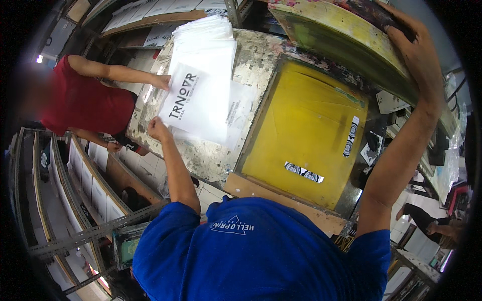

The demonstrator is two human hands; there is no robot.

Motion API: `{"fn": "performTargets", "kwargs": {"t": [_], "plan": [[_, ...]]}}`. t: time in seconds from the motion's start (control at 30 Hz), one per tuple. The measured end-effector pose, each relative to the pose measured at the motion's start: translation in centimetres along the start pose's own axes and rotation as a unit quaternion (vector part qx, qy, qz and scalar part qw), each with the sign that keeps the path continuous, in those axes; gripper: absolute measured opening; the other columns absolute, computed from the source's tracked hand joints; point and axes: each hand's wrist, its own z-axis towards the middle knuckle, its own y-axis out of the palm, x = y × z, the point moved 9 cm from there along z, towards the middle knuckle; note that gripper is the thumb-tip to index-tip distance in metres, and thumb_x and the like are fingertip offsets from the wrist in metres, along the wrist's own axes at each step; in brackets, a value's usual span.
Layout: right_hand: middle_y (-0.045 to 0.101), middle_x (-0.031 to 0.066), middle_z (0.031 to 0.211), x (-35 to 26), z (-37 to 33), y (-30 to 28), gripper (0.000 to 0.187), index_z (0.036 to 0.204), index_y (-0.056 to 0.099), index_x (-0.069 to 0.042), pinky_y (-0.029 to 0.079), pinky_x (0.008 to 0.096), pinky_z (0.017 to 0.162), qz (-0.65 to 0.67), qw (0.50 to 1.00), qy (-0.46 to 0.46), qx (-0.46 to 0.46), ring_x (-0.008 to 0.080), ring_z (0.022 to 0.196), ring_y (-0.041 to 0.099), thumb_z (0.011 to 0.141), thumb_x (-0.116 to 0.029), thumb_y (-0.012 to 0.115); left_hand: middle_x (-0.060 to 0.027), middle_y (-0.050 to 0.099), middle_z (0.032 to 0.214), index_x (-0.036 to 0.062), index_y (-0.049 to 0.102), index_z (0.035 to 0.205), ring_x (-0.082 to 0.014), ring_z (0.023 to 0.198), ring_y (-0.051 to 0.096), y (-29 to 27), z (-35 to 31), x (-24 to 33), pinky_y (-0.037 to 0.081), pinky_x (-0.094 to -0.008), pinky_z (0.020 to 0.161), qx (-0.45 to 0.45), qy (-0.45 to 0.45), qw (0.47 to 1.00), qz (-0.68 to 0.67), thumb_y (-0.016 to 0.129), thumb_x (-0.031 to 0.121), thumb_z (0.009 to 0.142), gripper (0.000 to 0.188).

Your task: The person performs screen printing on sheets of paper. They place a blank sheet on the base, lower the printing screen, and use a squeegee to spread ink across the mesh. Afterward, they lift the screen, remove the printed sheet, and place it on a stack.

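Note:
My left hand (pixel 158 128) grips the near corner of a white sheet (pixel 198 103) with dark lettering printed on it. The sheet lies on a paint-stained worktable (pixel 201 158). A co-worker in a red shirt stands at the left, one hand (pixel 162 80) touching the sheet's far corner. My right hand (pixel 417 47) is raised high and holds the edge of a tilted-up yellow-green screen frame (pixel 331 32). Below that frame lies a flat yellow panel (pixel 306 130) in a wooden border, with two patterned tape strips on it.
A stack of white sheets (pixel 206 37) sits at the table's far end. Metal racks with drying sheets (pixel 95 195) stand at the lower left, and shelves of sheets (pixel 150 10) run along the top. Another person's legs (pixel 427 220) show at the right.

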Motion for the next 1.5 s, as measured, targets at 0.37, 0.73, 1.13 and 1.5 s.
{"fn": "performTargets", "kwargs": {"t": [0.37, 0.73, 1.13, 1.5], "plan": [[0.069, 0.0144, 0.121, 11.5, 2.9, 1.7, 0.041, 0.136, 0.065, -0.012, 0.056, 0.0328, 0.088, 0.045, 0.994, -0.093, -0.040, 0.0172, 0.095, 0.071, 0.095, -0.019, 0.063, -0.0130, 0.068, 0.119, 0.0053, 0.072, 0.113, -0.0313, 0.108, 0.063, 8.7, -23.1, 9.7, 0.048, -0.0418, 0.092, -0.293, 0.440, 0.802, 0.276, 0.081, 0.019, 0.082, 0.035], [0.074, 0.0188, 0.105, -0.2, 0.0, 0.0, 0.041, 0.116, 0.072, 0.004, 0.053, 0.0329, 0.091, 0.017, 1.000, -0.002, -0.025, 0.0257, 0.094, 0.069, 0.078, -0.008, 0.065, -0.0059, 0.061, 0.122, 0.0107, 0.081, 0.093, -0.0267, 0.098, 0.058, 10.3, -23.3, 4.5, 0.052, -0.0405, 0.085, -0.349, 0.361, 0.819, 0.277, 0.087, 0.027, 0.076, 0.024], [0.075, 0.0198, 0.102, -0.5, -0.9, -0.1, 0.036, 0.113, 0.075, -0.001, 0.053, 0.0353, 0.091, -0.147, 0.981, -0.084, 0.089, 0.0288, 0.094, 0.070, 0.080, -0.015, 0.068, -0.0066, 0.062, 0.118, 0.0053, 0.080, 0.091, -0.0225, 0.096, 0.060, 10.5, -21.6, 3.1, 0.051, -0.0362, 0.080, -0.359, 0.234, 0.882, 0.194, 0.085, 0.018, 0.079, 0.018], [0.077, 0.0133, 0.091, 1.6, 0.7, 0.3, 0.038, 0.113, 0.076, -0.002, 0.054, 0.0319, 0.077, -0.006, 0.997, -0.022, -0.071, 0.0215, 0.075, 0.068, 0.082, -0.020, 0.065, -0.0098, 0.038, 0.162, 0.0243, 0.059, 0.143, -0.0421, 0.149, 0.028, 14.2, -34.1, 5.8, 0.025, -0.0608, 0.119, -0.580, 0.365, 0.615, 0.390, 0.067, 0.051, 0.092, 0.058]]}}
